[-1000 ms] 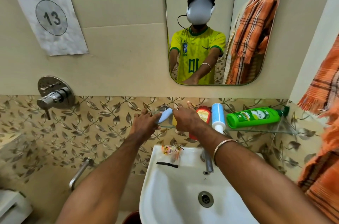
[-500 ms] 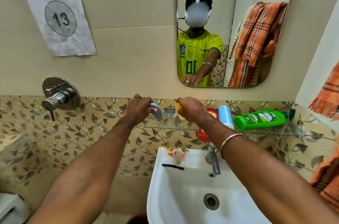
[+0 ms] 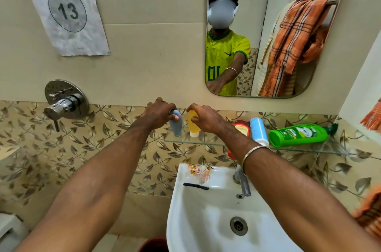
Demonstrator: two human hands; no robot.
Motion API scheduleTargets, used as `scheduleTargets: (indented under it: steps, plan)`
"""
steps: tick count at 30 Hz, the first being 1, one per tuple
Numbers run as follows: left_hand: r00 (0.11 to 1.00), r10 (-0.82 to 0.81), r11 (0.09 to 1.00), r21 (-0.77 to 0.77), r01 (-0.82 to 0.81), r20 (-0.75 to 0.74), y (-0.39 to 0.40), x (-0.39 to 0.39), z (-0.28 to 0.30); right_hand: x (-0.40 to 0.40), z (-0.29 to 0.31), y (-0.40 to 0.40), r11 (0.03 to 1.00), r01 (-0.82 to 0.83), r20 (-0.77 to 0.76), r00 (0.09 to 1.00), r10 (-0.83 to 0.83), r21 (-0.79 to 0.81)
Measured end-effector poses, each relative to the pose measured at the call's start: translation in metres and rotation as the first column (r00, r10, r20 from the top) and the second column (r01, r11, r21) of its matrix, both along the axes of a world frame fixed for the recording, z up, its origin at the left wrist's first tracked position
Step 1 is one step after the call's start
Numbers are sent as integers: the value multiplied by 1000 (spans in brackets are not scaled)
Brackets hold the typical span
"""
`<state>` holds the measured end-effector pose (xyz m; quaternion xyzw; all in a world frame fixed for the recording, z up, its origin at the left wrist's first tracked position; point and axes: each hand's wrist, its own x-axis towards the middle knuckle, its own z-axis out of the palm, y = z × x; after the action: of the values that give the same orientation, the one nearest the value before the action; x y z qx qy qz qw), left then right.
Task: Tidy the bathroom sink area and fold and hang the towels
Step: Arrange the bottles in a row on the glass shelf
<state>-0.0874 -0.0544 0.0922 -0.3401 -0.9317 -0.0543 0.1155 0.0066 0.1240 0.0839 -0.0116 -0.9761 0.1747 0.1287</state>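
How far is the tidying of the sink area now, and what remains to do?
Done: little shows yet. In hand: the left hand grips a blue tube and the right hand a yellow tube, both cap-down on the glass shelf. Left: the green bottle lies on its side, sachets lie on the sink rim, and the orange towel is unfolded.

High on the left wall hangs a paper sign reading WORKSTATION with a circled 13, and below it a chrome shower mixer valve juts from the plain tile just above the band of leaf-patterned tiles. Down in the bottom left corner a white fixture pokes into view, and a dark red bucket rim peeks in at the bottom edge.
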Motion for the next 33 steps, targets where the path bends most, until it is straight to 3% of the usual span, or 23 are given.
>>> scheduleTargets:
  steps: [15, 24, 26, 28, 31, 33]
  plan:
    - [998, -60, 998, -4, 60, -10, -3, -7, 3, -10, -3, -6, 999, -28, 16, 999, 29, -38]
    - [999, -11, 999, -31, 13, 39, -4, 1, 7, -4, 1, -6, 997, -5, 70, 997, 11, -81]
    - [999, -22, 1000, 5, 22, -29, -6, 8, 12, 0, 4, -2, 997, 10, 64, 998, -5, -73]
    - [975, -40, 997, 60, 54, -217, -6, 15, 18, 6, 9, 7, 996, 33, 29, 999, -31, -78]
    - [837, -140, 977, 63, 204, -529, 4, 30, 24, 20, 19, 35, 990, 76, -46, 996, -82, -119]
    - [727, -282, 934, -6, 357, -626, 19, 43, 24, 31, 24, 60, 987, 111, -82, 989, -121, -116]
